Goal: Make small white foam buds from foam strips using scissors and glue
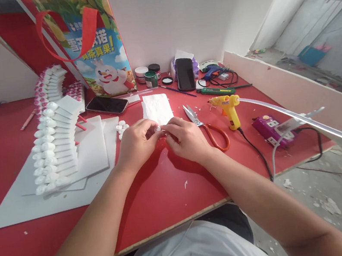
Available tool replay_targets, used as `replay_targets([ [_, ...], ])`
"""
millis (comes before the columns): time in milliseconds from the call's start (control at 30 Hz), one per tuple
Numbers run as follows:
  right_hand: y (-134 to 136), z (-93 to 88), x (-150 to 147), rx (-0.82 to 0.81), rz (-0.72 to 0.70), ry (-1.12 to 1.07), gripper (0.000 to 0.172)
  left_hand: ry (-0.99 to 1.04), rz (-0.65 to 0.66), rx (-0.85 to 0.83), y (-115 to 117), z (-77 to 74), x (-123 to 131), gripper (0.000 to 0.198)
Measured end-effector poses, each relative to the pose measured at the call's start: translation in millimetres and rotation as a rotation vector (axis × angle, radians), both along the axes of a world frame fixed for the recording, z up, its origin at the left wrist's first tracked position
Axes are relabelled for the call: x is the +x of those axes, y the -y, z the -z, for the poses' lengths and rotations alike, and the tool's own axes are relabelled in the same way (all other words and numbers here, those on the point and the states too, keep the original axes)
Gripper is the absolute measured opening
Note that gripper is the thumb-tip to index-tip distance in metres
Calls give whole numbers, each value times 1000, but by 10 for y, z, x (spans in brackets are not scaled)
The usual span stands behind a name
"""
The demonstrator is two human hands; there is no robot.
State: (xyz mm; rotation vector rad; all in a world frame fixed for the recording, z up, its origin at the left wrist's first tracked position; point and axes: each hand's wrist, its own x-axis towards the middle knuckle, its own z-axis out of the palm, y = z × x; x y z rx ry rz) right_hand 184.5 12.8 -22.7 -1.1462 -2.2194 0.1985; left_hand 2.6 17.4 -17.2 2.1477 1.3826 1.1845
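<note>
Just in front of a stack of thin white sheets [157, 107], my two hands meet fingertip to fingertip. My left hand [139, 142] is closed, pinching a small white roll [157, 129] between thumb and forefinger. The closed fingers of my right hand [187, 136] grip the near right side of that same roll; its lower part is hidden by them. Several similar white rolls [121, 128] lie in a little pile beside my left hand. Scissors with orange handles [216, 135] rest, blades apart, to the right of my right hand.
White foam boards [92, 150] carry a curved row of white-tipped pieces [51, 148] at left. A yellow glue gun [229, 109], its long clear stick jutting right, stands near a purple power strip [273, 130]. Behind are phones [107, 105], paint jars [150, 79] and a printed bag [95, 49].
</note>
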Motion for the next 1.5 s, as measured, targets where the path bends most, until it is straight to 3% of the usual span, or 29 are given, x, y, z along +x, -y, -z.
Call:
replay_targets([
  [233, -33, -1, 22, 12, 35, -146, 28, -40, 12, 41, -5, -31, -5, 36],
  [867, -61, 7, 21, -58, 36, -220, 19, -84, 83, 77, 5, -37, 7, 17],
  [1200, -59, -2, 27, -63, 29, -244, 20, -11, 60, 19, 1, -36, -3, 18],
  [1400, -54, -62, 17, -161, -4, -366, 21, -21, 62, 35, -12, -15, -14, 19],
  [1500, -63, -93, 11, -367, 3, -535, 18, -23, 57, 42, -12, -10, -10, 20],
])
